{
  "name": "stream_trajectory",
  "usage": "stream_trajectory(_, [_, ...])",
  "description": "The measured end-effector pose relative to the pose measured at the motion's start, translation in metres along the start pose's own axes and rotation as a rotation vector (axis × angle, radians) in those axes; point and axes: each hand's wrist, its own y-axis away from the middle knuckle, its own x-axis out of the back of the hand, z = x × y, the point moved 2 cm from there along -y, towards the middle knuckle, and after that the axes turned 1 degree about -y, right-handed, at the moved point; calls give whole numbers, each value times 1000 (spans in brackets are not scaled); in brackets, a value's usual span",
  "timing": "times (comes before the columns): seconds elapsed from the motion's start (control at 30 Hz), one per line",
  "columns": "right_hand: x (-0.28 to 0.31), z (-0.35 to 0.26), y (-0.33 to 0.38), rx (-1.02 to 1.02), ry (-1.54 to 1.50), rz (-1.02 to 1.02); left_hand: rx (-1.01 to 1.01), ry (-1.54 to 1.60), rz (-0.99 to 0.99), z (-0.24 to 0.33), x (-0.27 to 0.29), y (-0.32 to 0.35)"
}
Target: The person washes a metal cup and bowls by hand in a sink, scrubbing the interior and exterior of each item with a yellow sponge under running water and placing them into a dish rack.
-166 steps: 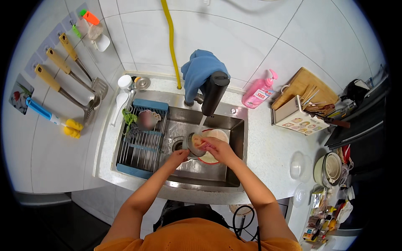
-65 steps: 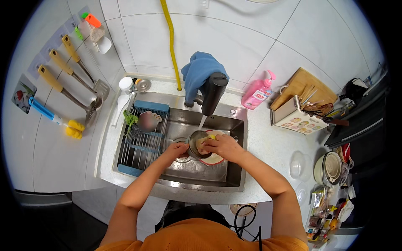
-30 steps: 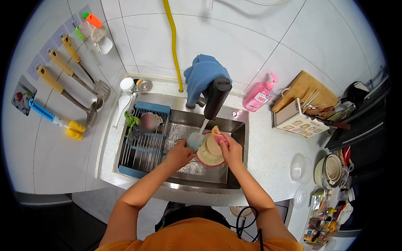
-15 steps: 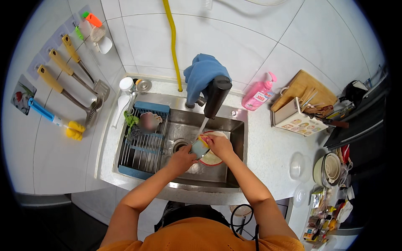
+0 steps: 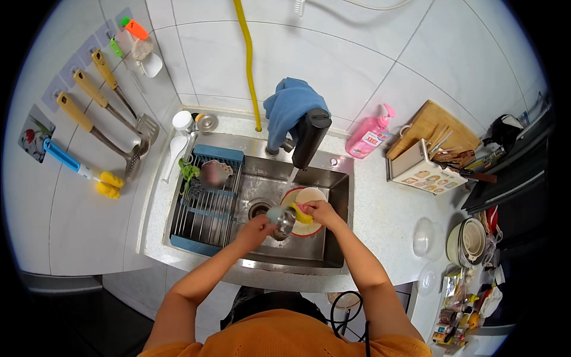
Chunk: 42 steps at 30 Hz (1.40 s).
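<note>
Over the sink (image 5: 279,256), my left hand (image 5: 254,231) grips a small bowl (image 5: 284,222), pale blue outside and shiny metal inside, blurred a little by motion. It is tilted so that its inside faces right. My right hand (image 5: 323,213) pinches a yellow and pink sponge (image 5: 303,215), held just right of the bowl. Beneath the sponge, a red-rimmed pale dish (image 5: 309,231) lies in the basin with a whitish round dish (image 5: 310,194) in it. Water runs from the black faucet (image 5: 311,137) behind my hands. Left of the dishes is the drain (image 5: 260,208).
A blue-ended drying rack (image 5: 205,205) with greens and a blurred item spans the sink's left side. Blue cloth (image 5: 291,107) drapes the faucet. At right stand a pink pump bottle (image 5: 369,137), a utensil holder (image 5: 425,169) and a cutting board (image 5: 434,128). Ladles (image 5: 107,119) hang left.
My left hand has turned the bowl so its metal inside shows, slightly left of before. My right hand with the sponge has shifted right, away from the bowl. The whitish dish is now more visible.
</note>
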Motion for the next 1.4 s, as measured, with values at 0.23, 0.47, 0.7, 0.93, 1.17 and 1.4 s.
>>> stream_trajectory(0.23, [18, 30, -1, -92, -335, 307, 764, 1247, 4, -28, -9, -20])
stream_trajectory(0.47, [7, 2, 6, 128, -127, 468, 974, 1628, -73, -21, -35, -43])
stream_trajectory(0.7, [-11, -52, 28, 323, 199, 470, 981, 1550, -94, -6, -44, -48])
stream_trajectory(0.93, [-20, -50, 41, 641, 429, 317, 988, 1546, -107, -27, -38, -53])
stream_trajectory(1.17, [-3, -41, 39, 708, 509, 456, 998, 1698, -27, -16, -31, -47])
stream_trajectory(1.4, [-20, -44, 58, 822, 454, 287, 1038, 1843, -27, -15, -34, -46])
